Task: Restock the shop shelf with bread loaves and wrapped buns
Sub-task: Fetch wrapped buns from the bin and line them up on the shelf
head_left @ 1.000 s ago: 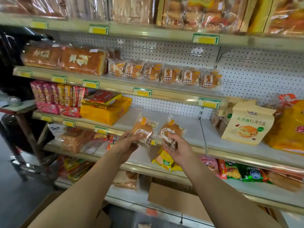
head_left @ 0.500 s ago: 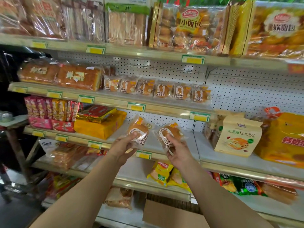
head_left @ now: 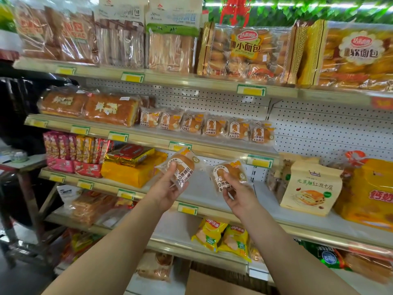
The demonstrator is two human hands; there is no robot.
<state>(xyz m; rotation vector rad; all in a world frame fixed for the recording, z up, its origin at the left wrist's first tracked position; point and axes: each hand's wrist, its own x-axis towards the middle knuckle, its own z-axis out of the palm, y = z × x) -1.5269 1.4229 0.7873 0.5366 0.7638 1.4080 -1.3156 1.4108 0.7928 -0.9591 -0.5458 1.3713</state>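
The left hand [head_left: 168, 191] pinches one wrapped bun [head_left: 180, 167] by its lower edge; the right hand [head_left: 238, 193] grips a second bun [head_left: 230, 174] the same way. Both are held up in front of the third shelf [head_left: 202, 193]. Above and beyond, a row of matching buns [head_left: 207, 126] ends with bare shelf to its right. Best to lift both there, labels facing out, upright, touching the last pack. Each bun is golden, in clear film with a brown-and-white label.
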